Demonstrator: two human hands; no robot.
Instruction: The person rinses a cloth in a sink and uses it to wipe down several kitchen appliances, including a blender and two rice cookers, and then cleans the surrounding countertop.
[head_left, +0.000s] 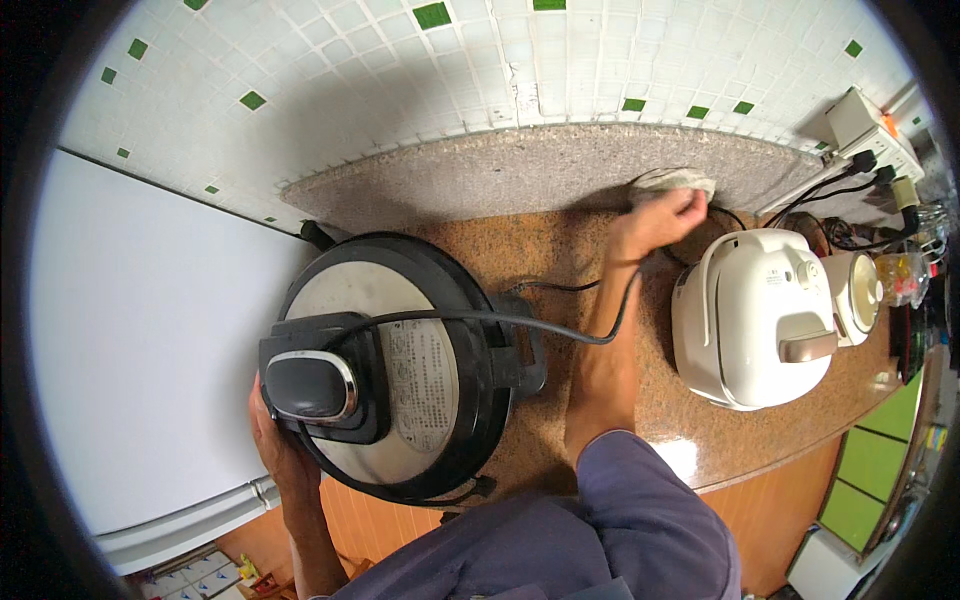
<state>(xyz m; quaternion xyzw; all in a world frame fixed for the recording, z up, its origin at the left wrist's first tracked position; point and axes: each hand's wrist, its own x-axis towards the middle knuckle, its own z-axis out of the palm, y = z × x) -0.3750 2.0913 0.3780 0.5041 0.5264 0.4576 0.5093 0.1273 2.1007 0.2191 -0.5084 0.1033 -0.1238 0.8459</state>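
Observation:
My left hand (283, 446) grips the left edge of a round black electric griddle (420, 360), beside its handle block. Printed writing covers part of the griddle's pale metal face. Its black power cord (487, 316) runs across that face and over my right forearm. Whether the griddle rests on the countertop or is held off it, I cannot tell. My right hand (671, 217) reaches to the back of the counter and holds a pale cloth (675, 178) against the stone backsplash (525, 165). The hand is slightly blurred, and its fingers are bent around the cloth's lower edge.
A white rice cooker (765, 322) stands right of my right arm on the speckled countertop (555, 247). Behind it are a smaller cream pot (859, 296), a plastic bottle (904, 279) and a power strip (874, 142) with plugged-in cords. A white refrigerator (157, 345) borders the left side.

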